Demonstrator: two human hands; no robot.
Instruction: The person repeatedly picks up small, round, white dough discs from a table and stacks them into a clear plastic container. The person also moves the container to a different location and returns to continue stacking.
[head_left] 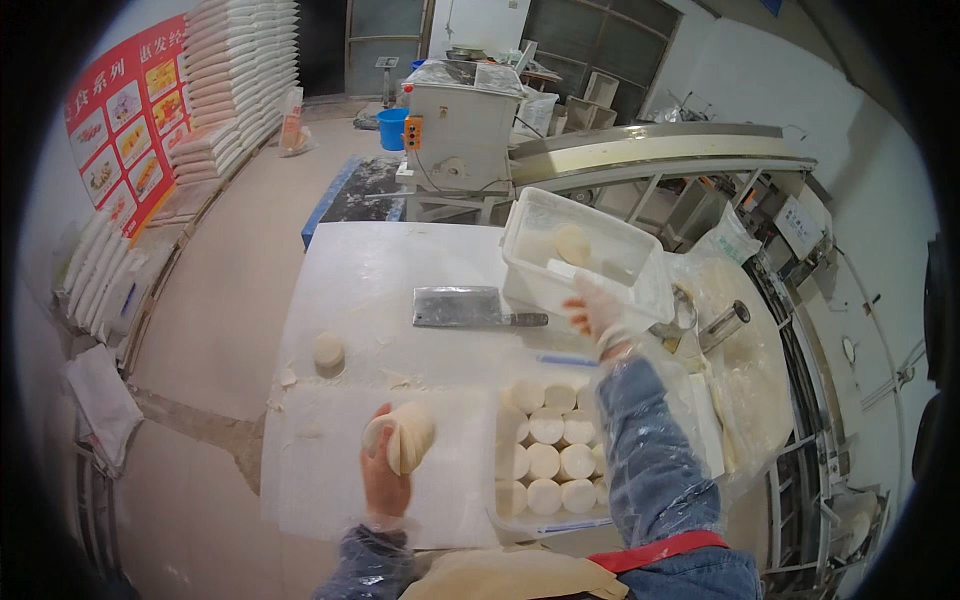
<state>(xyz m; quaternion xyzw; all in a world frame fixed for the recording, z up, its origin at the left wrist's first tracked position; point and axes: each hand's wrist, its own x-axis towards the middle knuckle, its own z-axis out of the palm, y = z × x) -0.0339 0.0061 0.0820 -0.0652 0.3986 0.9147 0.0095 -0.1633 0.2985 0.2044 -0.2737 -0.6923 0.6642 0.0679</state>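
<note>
My left hand is closed around a small stack of thin round dough wrappers, tilted above a white sheet on the table. My right hand, in a clear plastic glove, is over the near rim of a white plastic bin; its fingers look apart and nothing shows in them, though they are slightly blurred. Inside that bin lies a round pale dough piece. Between my forearms a clear tray holds several stacks of round wrappers in rows. One more round stack stands at the table's left.
A cleaver lies flat across the table, its handle toward the bin. A metal cylinder and plastic-covered dough sheet are at the right. Beyond stand a metal machine, a blue bucket and piled sacks.
</note>
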